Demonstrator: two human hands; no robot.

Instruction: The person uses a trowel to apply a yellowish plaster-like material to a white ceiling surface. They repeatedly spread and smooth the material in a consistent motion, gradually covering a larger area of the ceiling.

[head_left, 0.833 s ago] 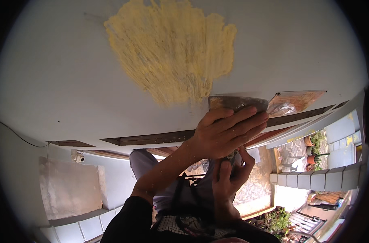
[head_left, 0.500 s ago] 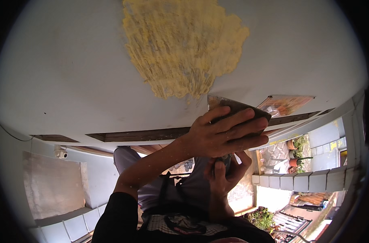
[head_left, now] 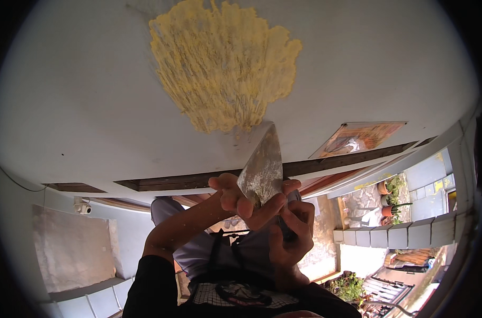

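A pointed trowel [head_left: 264,165] with a flat, smudged metal blade stands in front of me, tip up toward the wall. My right hand [head_left: 293,238] is closed around its handle, most of which the fingers hide. Curled about the lower blade, my left hand [head_left: 235,199] touches it with bent fingers, palm side partly behind the metal. Just beyond the blade's tip, a rough yellow patch of filler or paint [head_left: 225,66] spreads over the pale wall [head_left: 357,69], with streaks running down through it.
A picture-like sheet [head_left: 360,139] is on the wall at right, above a dark recessed strip [head_left: 193,180]. A white camera [head_left: 82,205] sits at left. Potted plants [head_left: 392,199] and a tiled ledge [head_left: 400,236] lie at right. My legs [head_left: 198,249] show below.
The trowel has swung from slanting right to pointing up, its blade face now showing. My left hand has gone from lying flat over the blade to curling around its lower part.
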